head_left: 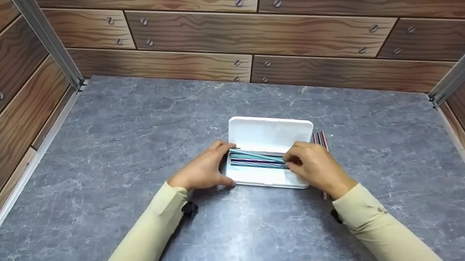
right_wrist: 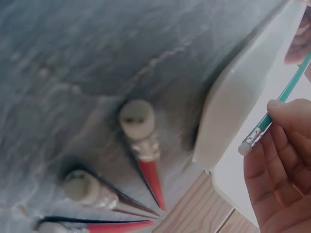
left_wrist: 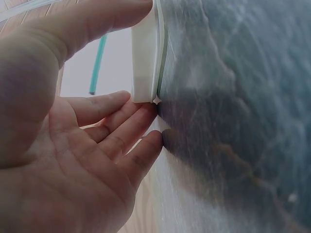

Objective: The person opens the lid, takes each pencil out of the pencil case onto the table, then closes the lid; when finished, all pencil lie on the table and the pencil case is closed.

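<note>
A white pencil case (head_left: pixel 260 177) lies with its lid raised at the back, several teal and dark pencils (head_left: pixel 251 161) inside. My right hand (head_left: pixel 311 165) pinches a teal pencil (right_wrist: pixel 290 88) between thumb and fingers near its eraser end, over the right part of the case. In the head view this pencil lies slantwise over the others. At the case's left end, my left hand (head_left: pixel 205 167) holds the case, thumb at the front corner and fingers toward the back. The left wrist view shows its fingertips (left_wrist: pixel 148 110) right at the white wall.
Red and dark pencils (head_left: pixel 322 139) lie on the grey marbled table (head_left: pixel 133 135) just right of the case, partly hidden by the right hand. Their eraser ends show large in the right wrist view. Wood-patterned walls (head_left: pixel 192 26) enclose the table's back and sides.
</note>
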